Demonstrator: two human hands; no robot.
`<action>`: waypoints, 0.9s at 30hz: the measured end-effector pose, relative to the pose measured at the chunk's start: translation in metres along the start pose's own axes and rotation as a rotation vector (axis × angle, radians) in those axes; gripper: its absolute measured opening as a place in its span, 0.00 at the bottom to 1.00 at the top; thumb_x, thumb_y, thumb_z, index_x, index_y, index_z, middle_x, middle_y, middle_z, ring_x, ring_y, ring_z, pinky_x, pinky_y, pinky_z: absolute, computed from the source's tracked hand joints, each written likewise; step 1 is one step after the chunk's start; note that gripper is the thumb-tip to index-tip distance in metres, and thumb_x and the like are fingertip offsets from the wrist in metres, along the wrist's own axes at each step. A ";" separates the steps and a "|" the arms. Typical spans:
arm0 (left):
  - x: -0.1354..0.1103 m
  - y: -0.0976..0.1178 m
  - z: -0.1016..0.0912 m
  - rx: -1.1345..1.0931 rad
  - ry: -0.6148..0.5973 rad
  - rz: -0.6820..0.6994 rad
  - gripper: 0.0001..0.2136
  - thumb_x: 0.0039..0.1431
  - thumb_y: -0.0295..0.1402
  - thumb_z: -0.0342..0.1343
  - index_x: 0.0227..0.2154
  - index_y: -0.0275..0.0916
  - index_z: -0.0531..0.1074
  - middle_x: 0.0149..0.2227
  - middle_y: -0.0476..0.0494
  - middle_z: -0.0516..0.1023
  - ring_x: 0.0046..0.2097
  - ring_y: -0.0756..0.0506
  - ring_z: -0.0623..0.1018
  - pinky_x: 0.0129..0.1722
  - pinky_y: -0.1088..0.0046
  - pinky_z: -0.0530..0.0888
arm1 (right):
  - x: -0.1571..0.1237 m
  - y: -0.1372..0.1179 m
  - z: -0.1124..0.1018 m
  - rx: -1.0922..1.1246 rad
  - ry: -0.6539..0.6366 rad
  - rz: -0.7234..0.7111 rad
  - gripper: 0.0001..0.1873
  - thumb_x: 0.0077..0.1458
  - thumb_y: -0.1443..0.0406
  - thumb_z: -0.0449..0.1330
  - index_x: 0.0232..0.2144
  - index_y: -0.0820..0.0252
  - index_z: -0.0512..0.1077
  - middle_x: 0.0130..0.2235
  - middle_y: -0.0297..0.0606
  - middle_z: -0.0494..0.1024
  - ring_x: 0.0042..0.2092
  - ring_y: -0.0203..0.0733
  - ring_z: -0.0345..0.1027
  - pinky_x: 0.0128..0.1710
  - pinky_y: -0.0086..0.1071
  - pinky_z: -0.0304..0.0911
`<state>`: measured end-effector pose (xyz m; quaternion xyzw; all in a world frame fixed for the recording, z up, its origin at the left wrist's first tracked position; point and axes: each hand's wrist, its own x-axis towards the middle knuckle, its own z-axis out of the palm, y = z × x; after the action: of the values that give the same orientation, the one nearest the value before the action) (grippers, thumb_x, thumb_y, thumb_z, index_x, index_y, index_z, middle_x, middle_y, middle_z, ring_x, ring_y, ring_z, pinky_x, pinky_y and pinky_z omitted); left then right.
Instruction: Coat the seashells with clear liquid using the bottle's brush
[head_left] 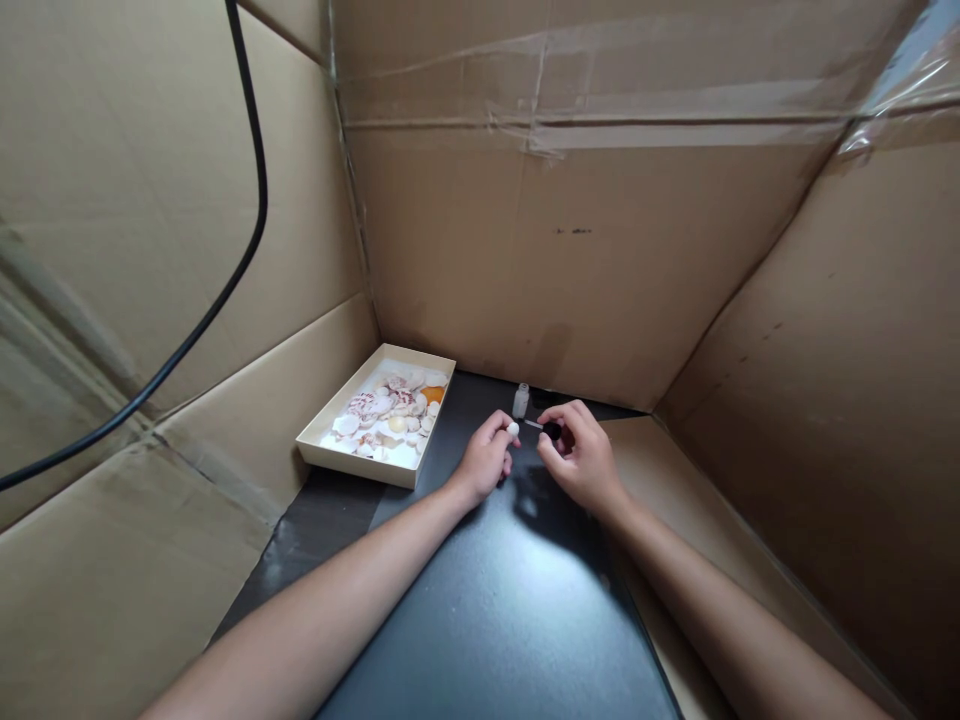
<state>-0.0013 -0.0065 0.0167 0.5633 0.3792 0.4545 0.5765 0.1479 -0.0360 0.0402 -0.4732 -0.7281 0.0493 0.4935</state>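
My left hand point(486, 460) is closed in a pinch on a small white shell point(513, 429) held over a black surface point(480, 610). Close beside it, my right hand point(579, 455) grips a black brush cap point(553, 431) whose thin brush points left at the shell. A small clear bottle point(520, 400) stands upright just behind the two hands. A shallow white box point(352, 458) with several white, pink and orange shells lies to the left of my left hand.
Cardboard walls point(585, 250) enclose the space at the back, left and right. A black cable point(225, 290) hangs across the left wall. A cardboard flap point(675, 470) lies on the right of the black surface.
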 end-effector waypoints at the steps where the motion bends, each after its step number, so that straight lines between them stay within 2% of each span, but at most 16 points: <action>1: 0.000 0.000 0.000 0.004 0.000 -0.003 0.05 0.55 0.34 0.45 0.28 0.39 0.59 0.26 0.55 0.66 0.16 0.58 0.63 0.13 0.82 0.55 | 0.000 0.000 0.000 0.000 0.014 0.000 0.06 0.49 0.69 0.56 0.34 0.57 0.68 0.32 0.33 0.65 0.25 0.32 0.58 0.27 0.29 0.59; 7: 0.000 0.001 0.001 0.021 0.013 0.002 0.04 0.55 0.33 0.45 0.28 0.39 0.59 0.26 0.55 0.65 0.16 0.59 0.62 0.15 0.83 0.56 | 0.000 0.000 -0.001 0.022 -0.026 -0.015 0.07 0.49 0.69 0.56 0.34 0.57 0.68 0.32 0.32 0.65 0.24 0.32 0.57 0.26 0.29 0.58; 12: 0.000 0.001 0.001 0.023 0.021 -0.001 0.05 0.55 0.34 0.45 0.27 0.39 0.59 0.25 0.56 0.64 0.17 0.58 0.61 0.16 0.83 0.55 | 0.000 -0.001 -0.001 -0.003 -0.001 -0.005 0.07 0.48 0.69 0.56 0.33 0.57 0.68 0.31 0.32 0.65 0.24 0.32 0.57 0.26 0.29 0.58; 16: 0.000 0.001 0.000 -0.001 0.038 -0.002 0.03 0.55 0.31 0.44 0.27 0.39 0.59 0.25 0.56 0.62 0.17 0.58 0.59 0.16 0.82 0.53 | -0.001 -0.002 0.000 -0.002 -0.053 -0.019 0.07 0.48 0.70 0.56 0.33 0.57 0.68 0.32 0.33 0.66 0.25 0.32 0.58 0.27 0.29 0.59; 21: 0.000 0.001 0.001 0.019 0.039 -0.008 0.05 0.57 0.33 0.45 0.27 0.39 0.58 0.24 0.56 0.61 0.17 0.58 0.58 0.16 0.81 0.52 | -0.001 0.001 0.001 -0.080 -0.006 0.028 0.07 0.46 0.70 0.57 0.30 0.56 0.70 0.32 0.33 0.67 0.25 0.32 0.58 0.28 0.30 0.59; 27: 0.002 -0.003 0.000 0.079 0.054 0.026 0.04 0.56 0.31 0.46 0.27 0.39 0.59 0.24 0.55 0.62 0.20 0.56 0.58 0.20 0.81 0.55 | 0.000 -0.004 0.000 0.048 -0.030 -0.006 0.06 0.50 0.68 0.56 0.32 0.57 0.71 0.31 0.33 0.66 0.24 0.32 0.57 0.26 0.29 0.58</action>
<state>-0.0007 -0.0047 0.0143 0.5780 0.4049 0.4617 0.5375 0.1456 -0.0385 0.0425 -0.4582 -0.7354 0.0724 0.4940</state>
